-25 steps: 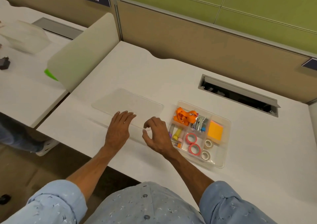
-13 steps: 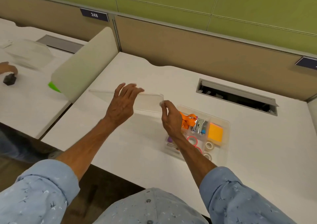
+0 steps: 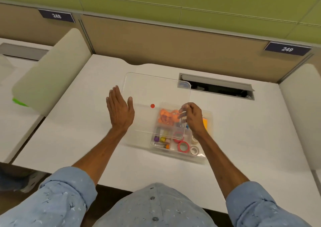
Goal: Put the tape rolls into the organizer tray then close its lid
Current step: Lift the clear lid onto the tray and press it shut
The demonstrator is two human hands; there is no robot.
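Note:
The clear organizer tray [image 3: 203,157] rests on the white desk, right of centre. In its near-right compartments lie two red tape rolls [image 3: 183,146] and two pale rolls [image 3: 194,150]. A clear lid [image 3: 147,91] with a small red dot hangs tilted in the air, overlapping the tray's left and far part. My right hand [image 3: 193,118] pinches the lid's right edge over the tray. My left hand [image 3: 119,110] presses flat, fingers straight, against the lid's left edge.
Orange clips [image 3: 166,116], an orange note pad [image 3: 205,123] and small coloured items fill the tray's other compartments. A cable slot [image 3: 217,87] opens in the desk behind the tray. Padded dividers [image 3: 50,75] flank the desk; a neighbouring desk lies to the left.
The lid came up off the desk left of the tray and has moved right, now held over the tray. Both hands travelled with it.

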